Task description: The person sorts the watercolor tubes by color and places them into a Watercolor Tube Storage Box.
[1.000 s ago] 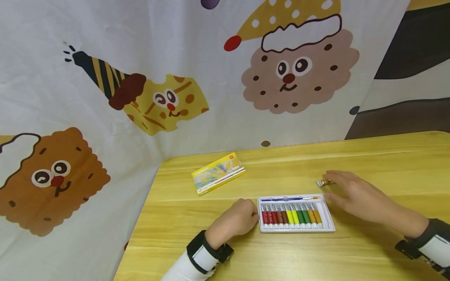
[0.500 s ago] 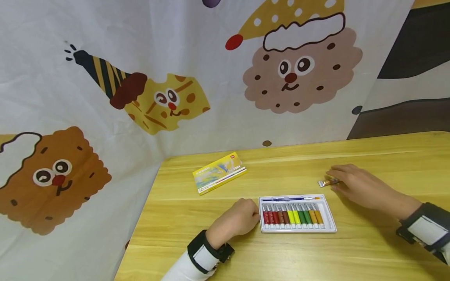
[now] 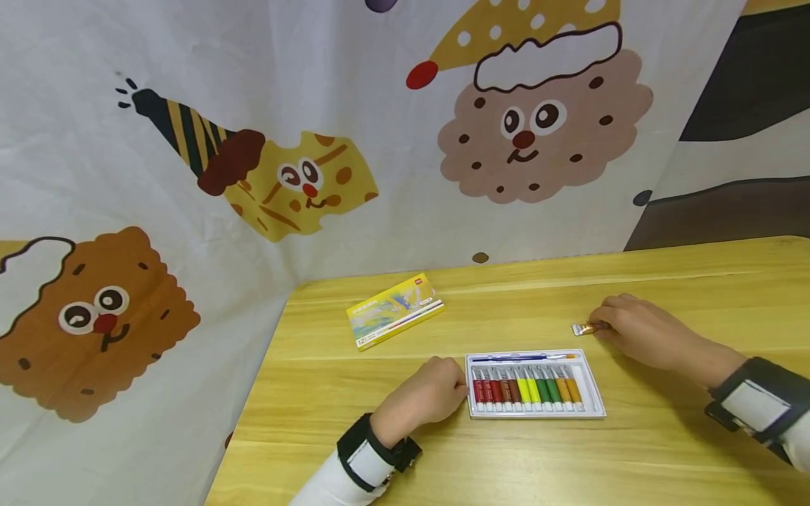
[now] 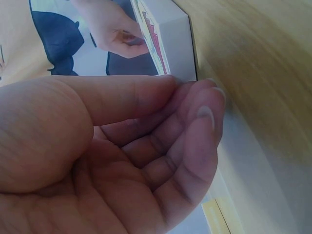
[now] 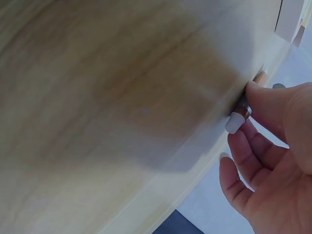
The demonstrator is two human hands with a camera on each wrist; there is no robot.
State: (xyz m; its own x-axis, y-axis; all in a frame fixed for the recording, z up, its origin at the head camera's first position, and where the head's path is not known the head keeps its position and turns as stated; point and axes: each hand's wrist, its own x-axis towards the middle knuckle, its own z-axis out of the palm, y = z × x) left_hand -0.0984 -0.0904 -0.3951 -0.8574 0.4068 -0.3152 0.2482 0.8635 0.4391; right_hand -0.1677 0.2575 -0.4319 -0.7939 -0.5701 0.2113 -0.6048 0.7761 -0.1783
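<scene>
A white tray [image 3: 590,404] on the table holds a row of paint tubes [image 3: 528,391] in reds, browns, yellows, greens and orange, with a blue paintbrush [image 3: 522,358] along its back. My left hand [image 3: 427,393] pinches the tray's left edge; in the left wrist view its thumb and curled fingers meet at the tray's white corner [image 4: 178,44]. To the right of the tray, my right hand [image 3: 645,334] pinches a single orange-brown paint tube [image 3: 582,329] low over the table. The right wrist view shows the tube's white cap [image 5: 235,123] sticking out between thumb and fingers.
A yellow paint box [image 3: 395,313] lies behind and left of the tray. Behind the wooden table [image 3: 506,464] hangs a white curtain [image 3: 405,211] with cartoon prints, close along the table's back edge.
My right hand has shifted slightly up and right, its fingers closing round the orange-brown tube, which stays in nearly the same place. The left hand and tray hold still.
</scene>
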